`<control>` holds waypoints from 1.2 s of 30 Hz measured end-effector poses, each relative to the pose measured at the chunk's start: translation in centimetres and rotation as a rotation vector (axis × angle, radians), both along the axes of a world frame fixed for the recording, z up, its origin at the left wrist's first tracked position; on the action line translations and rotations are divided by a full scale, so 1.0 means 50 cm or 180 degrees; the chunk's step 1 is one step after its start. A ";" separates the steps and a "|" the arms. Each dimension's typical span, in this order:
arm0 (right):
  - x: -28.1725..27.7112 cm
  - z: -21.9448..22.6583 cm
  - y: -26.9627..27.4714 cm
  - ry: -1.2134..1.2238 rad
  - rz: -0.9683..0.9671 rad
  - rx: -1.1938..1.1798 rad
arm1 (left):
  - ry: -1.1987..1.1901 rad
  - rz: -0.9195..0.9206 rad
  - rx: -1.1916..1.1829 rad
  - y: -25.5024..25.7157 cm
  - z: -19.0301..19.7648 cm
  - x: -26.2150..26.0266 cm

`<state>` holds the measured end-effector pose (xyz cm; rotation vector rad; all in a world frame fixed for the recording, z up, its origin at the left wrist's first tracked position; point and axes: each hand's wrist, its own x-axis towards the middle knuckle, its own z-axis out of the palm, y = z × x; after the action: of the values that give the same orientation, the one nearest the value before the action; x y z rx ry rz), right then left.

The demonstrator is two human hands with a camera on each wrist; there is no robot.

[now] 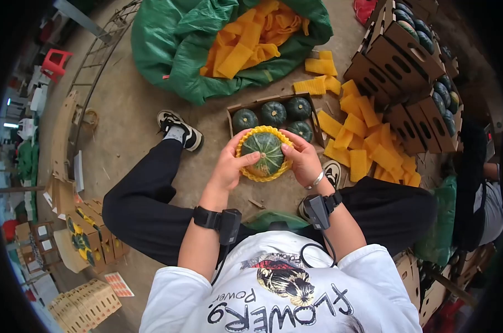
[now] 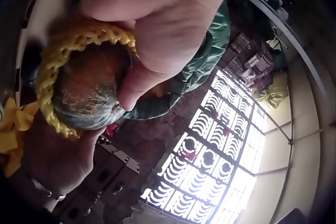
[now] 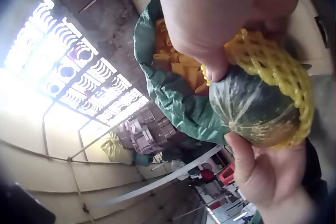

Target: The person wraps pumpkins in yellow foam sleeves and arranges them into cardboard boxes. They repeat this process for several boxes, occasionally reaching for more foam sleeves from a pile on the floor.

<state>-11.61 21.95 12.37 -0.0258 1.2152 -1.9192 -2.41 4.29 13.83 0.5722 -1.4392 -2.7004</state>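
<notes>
A green pumpkin (image 1: 264, 155) with pale stripes and an orange-tan patch sits in a yellow foam net sleeve (image 1: 250, 176), its upper face bare inside the net's rim. On one side my left hand (image 1: 228, 165) grips it, thumb lying across the pumpkin's skin. From the other side my right hand (image 1: 302, 161), with a silver bangle at the wrist, holds the net and pumpkin, thumb at the rim. The right wrist view shows the net (image 3: 283, 71) round the pumpkin's (image 3: 252, 106) side. Just beyond the hands, a cardboard box (image 1: 230, 117) holds several green pumpkins (image 1: 273, 113).
A large green sack (image 1: 168, 50) of yellow foam nets (image 1: 246, 47) stands ahead. More flat nets (image 1: 368, 133) lie heaped on the floor at right, beside stacked cartons (image 1: 395, 61) of pumpkins. My legs frame the box. A person (image 1: 487, 200) sits at far right.
</notes>
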 end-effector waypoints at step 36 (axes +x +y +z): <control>-0.022 -0.336 0.000 0.4649 0.2605 0.3377 | -0.1061 -0.1697 -0.4491 -0.049 -0.272 -0.153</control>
<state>-12.73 21.96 -4.42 -1.2762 2.4168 -0.1416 -10.05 1.82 0.23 0.4942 -3.2426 -1.0537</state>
